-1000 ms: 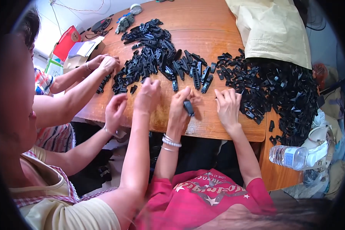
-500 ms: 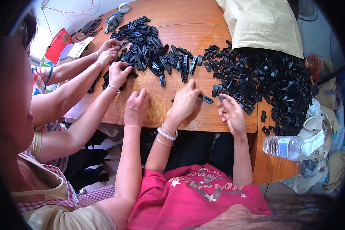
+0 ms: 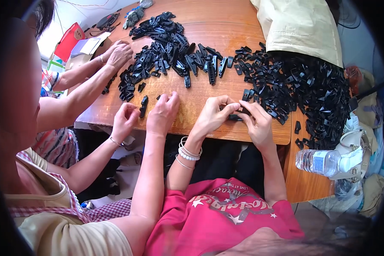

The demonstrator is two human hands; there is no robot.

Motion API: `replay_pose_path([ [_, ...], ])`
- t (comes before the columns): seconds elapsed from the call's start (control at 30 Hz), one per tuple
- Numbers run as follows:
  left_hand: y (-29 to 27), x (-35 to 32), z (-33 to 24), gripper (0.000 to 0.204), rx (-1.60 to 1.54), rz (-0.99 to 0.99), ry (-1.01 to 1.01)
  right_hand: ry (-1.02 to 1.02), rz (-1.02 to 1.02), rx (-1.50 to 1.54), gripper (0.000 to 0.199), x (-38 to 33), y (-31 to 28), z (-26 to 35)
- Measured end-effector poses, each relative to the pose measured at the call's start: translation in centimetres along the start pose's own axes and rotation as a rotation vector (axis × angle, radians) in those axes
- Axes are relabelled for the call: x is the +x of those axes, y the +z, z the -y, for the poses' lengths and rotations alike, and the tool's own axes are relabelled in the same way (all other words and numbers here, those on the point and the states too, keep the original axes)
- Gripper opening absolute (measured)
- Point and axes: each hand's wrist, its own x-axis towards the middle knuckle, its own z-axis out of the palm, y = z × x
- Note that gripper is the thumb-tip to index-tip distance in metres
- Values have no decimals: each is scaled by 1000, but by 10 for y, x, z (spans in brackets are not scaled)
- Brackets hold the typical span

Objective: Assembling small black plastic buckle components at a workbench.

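My left hand (image 3: 212,114), with white beads and bangles at the wrist, is closed on a long black plastic piece (image 3: 234,117) above the table's near edge. My right hand (image 3: 259,123) meets it from the right, thumb and fingers pinching a small black plastic part (image 3: 243,109). The two pieces are close together between my fingertips; whether they are joined is hidden. Beyond my hands lie a heap of long ribbed black pieces (image 3: 211,70) and, to the right, a large spread of small black parts (image 3: 281,85).
A co-worker's hands (image 3: 163,113) are just left of mine, with another person's hands (image 3: 117,55) farther off. A beige sack (image 3: 303,34) lies over the back of the small parts. A clear water bottle (image 3: 318,162) lies at the right table edge.
My two hands have come together, bringing the small part to the long piece. The co-worker's left hand has drawn back from the heap toward the near edge.
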Motion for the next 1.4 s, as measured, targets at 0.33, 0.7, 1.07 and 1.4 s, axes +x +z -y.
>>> replay_pose_path([
  [0.33,-2,-27,37,20,596,-30,178,220,131,169,24,-17,-1,-46],
  [0.7,6,-101,28,20,550,-202,236,163,36,148,22,-25,10,-41],
  [1.07,15,-128,50,15,676,-251,371,-4,-64,-846,25,27,38,-59],
  [1.4,-29,91,57,42,696,-553,-140,-37,-52,-553,26,-5,31,-52],
])
